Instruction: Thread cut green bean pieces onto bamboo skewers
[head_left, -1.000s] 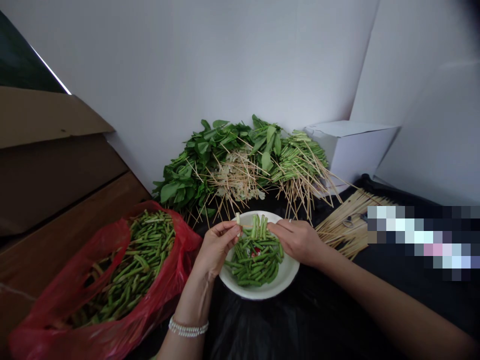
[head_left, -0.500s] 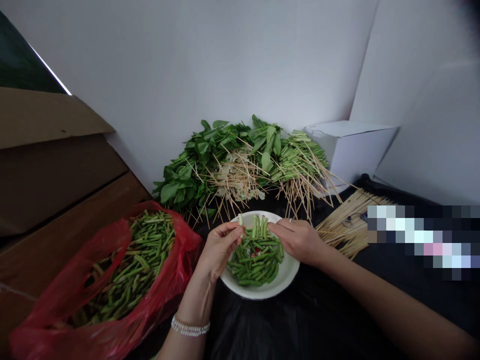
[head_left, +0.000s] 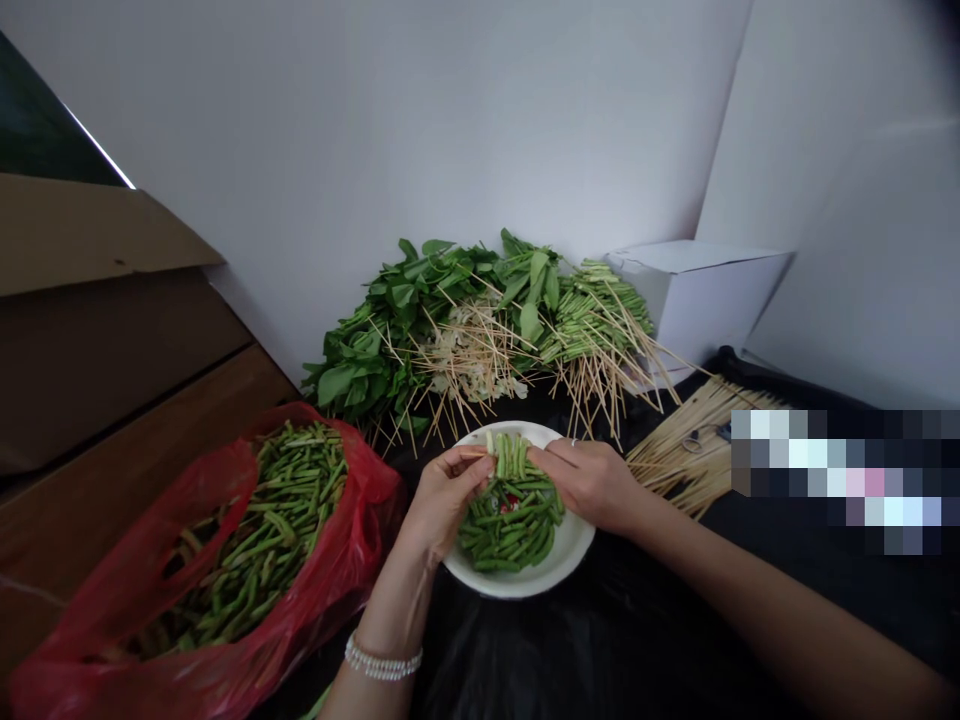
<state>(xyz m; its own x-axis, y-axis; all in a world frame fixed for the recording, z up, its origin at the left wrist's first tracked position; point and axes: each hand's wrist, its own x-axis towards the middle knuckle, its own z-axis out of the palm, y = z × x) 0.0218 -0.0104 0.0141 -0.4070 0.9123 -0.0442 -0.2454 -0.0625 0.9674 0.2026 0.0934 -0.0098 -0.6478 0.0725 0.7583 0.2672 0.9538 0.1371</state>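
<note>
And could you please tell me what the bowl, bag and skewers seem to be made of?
Bowl: smooth, white, perhaps enamel or plastic; its even surface fits both.
Bag: thin, slightly shiny plastic, being see-through and crinkled.
Skewers: probably bamboo, matt, by their pale straw colour.

I see a smooth, glossy bowl (head_left: 577,545) and a red bag (head_left: 369,480) of thin, shiny plastic. My loose skewers (head_left: 670,450) look like matt, bare wood.

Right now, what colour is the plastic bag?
Red; the bag shows best in the head view, at the left.
</note>
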